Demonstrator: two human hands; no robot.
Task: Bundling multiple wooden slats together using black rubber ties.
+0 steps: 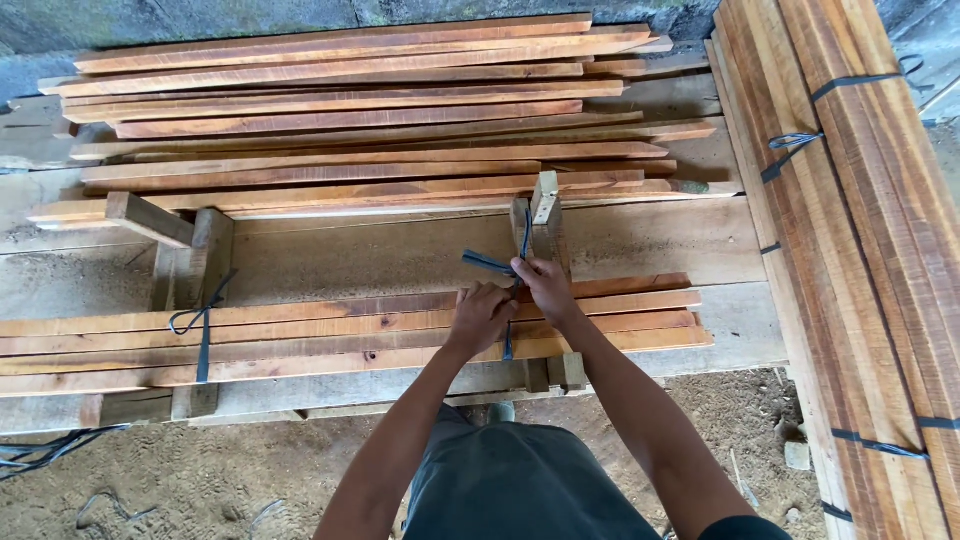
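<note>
A low bundle of long wooden slats (300, 335) lies across the workbench in front of me. My left hand (480, 315) rests on top of the slats and pinches a dark plastic strap (490, 263) that wraps around the bundle. My right hand (545, 285) grips the same strap right beside it, with loose ends sticking up and to the left. Behind my hands stands an upright wooden post (545, 215). A second strap (203, 330) is tied around the bundle further left.
A big stack of loose slats (350, 110) fills the back of the bench. A strapped pile of boards (860, 230) runs along the right. Loose straps (50, 450) lie on the sandy ground at the lower left.
</note>
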